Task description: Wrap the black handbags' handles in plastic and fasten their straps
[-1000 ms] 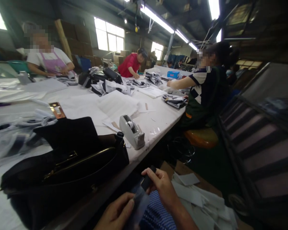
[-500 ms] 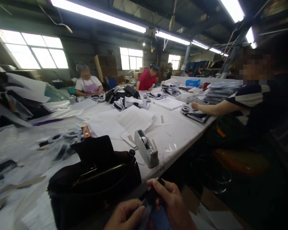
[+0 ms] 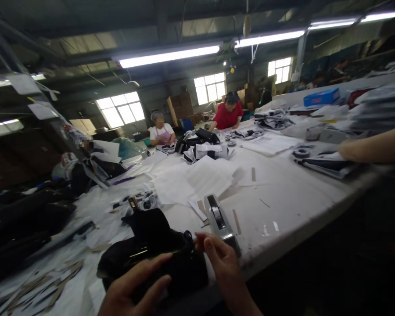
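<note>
The black handbag is placed on the white table, at its near edge. Its long axis is laid roughly across the view, from left to right, and its opening is turned upward. The flap is raised and is pointed away from the camera, with the gold clasp at its tip. The surface is seen as very dark, and a thin gold line is shown near the opening; the lower part is partly hidden by the left hand.

The left hand is held over the near side of the handbag, with index finger and thumb spread well apart; light contact with the bag cannot be confirmed. The right hand is held at the right end of the bag, beside a small dark ring. Its fingers are bent and its thumb is brought near the index finger, but whether something is pinched cannot be told. Just behind this hand, the tape dispenser is partly covered.
</note>
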Demonstrator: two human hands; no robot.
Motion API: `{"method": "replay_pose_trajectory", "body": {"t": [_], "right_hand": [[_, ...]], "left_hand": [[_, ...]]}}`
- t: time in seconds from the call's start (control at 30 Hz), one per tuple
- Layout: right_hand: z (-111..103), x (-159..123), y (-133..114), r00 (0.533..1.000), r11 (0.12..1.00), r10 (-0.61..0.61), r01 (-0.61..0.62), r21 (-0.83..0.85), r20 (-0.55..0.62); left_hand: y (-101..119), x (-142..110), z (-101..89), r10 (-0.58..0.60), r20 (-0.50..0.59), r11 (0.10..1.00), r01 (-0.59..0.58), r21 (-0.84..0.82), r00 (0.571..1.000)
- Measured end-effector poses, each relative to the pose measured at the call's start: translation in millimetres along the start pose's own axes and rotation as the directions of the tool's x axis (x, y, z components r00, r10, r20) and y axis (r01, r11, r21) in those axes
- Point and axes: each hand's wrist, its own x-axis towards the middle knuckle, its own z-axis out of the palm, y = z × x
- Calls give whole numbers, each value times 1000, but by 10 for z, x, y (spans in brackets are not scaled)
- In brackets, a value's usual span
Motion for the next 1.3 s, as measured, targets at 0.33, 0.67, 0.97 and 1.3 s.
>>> {"method": "replay_pose_trajectory", "body": {"t": [0.33,0.67,0.97,1.3], "right_hand": [[-38,321,104,948,981,-51,106,-161,315],[314,61,205,991,973,-115,126,-192,68],[588,-114,329,977,936,-209,188,-299,-40],[697,-199,374,942,826,-330,258,-501,-59]], "left_hand": [[195,463,-98,1,80,977,-18,213,997],[433,674,-377,-35,385,979,-47,200,922],[336,986,-355,-43,555,794,-309,524,831],[662,958,-272,-93,600,614,-428,663,795]]}}
